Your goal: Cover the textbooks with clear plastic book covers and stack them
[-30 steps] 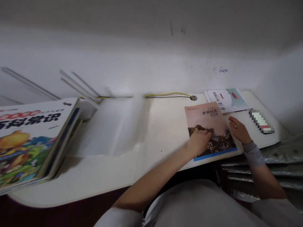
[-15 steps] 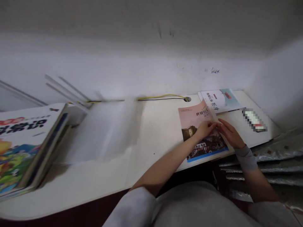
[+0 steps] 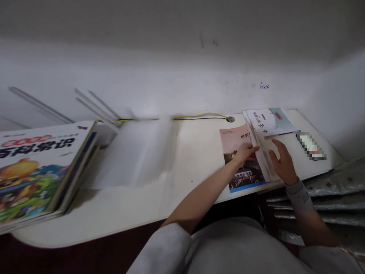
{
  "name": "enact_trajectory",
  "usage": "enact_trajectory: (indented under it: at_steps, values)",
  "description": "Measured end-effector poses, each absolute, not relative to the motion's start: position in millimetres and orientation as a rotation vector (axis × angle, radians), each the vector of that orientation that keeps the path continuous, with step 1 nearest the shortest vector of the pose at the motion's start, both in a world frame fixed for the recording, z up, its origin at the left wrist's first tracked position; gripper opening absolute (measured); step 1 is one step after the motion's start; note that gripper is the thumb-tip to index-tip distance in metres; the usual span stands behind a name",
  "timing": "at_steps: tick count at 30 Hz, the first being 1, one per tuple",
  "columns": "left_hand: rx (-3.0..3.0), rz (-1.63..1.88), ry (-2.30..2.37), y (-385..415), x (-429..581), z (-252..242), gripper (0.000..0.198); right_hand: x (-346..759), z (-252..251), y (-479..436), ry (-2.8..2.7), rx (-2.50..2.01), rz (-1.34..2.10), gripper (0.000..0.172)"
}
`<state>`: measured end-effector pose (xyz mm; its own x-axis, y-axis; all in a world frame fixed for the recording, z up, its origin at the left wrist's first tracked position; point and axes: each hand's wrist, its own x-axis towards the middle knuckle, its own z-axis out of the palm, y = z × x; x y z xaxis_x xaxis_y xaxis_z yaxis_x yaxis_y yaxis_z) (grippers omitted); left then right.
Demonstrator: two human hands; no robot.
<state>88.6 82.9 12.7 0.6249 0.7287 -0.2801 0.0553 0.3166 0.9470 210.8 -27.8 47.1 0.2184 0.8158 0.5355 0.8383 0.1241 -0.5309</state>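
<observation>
Desktop (image 3: 194, 160), textbook (image 3: 239, 179) under left fingers (image 3: 247, 149)

We see a peach-pink history textbook (image 3: 232, 140) with a blue bottom stripe (image 3: 247, 187). Behind it lies a white booklet (image 3: 265, 121) with a teal corner, and left of it a yellow cable (image 3: 199, 115) runs beside a black cable (image 3: 199, 118).

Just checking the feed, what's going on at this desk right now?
A person is handling a pink-covered book lying on a white desk. Their left hand rests on the cover, and a raised fold of pages stands up beside it. Their right hand is at that raised edge, fingers spread. A white booklet lies just beyond.
</observation>
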Motion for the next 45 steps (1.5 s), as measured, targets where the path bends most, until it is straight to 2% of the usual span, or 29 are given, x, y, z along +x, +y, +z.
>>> enact_trajectory:
  at_steps: [6,11,16,19,21,30,34,38,45]
  values:
    - [1.253,0.646,0.874,91.8,26.9,24.4,0.039,183.3,64.5,-15.9,-1.919,-1.555,0.043,0.042]
    - [1.824,0.655,1.231,96.4,-51.9,33.5,0.046,132.4,45.1,18.8,-2.407,-1.428,0.133,0.055]
    - [2.378,0.500,1.549,81.3,-111.3,25.1,0.035,96.6,22.3,40.6,-2.645,-1.471,0.045,0.056]
    - [2.584,0.369,1.496,70.6,-133.9,10.2,0.064,92.1,18.2,41.7,-2.693,-1.509,0.009,0.055]
    - [2.624,0.261,1.499,64.6,-141.4,0.7,0.074,89.4,18.7,40.3,-2.722,-1.528,-0.019,0.054]
    - [2.702,0.521,1.523,56.4,-139.1,-14.5,0.060,74.4,16.3,41.7,-2.789,-1.565,0.025,0.055]
    - [2.723,0.607,1.496,56.2,-139.5,-18.2,0.050,71.8,10.4,39.0,-2.792,-1.585,-0.012,0.061]
    - [2.707,0.625,1.504,54.6,-140.3,-19.5,0.039,65.7,5.4,34.0,-2.777,-1.614,-0.075,0.069]
    - [2.657,0.567,1.559,56.7,-140.7,-19.3,0.021,59.6,3.0,34.7,-2.761,-1.655,-0.092,0.071]
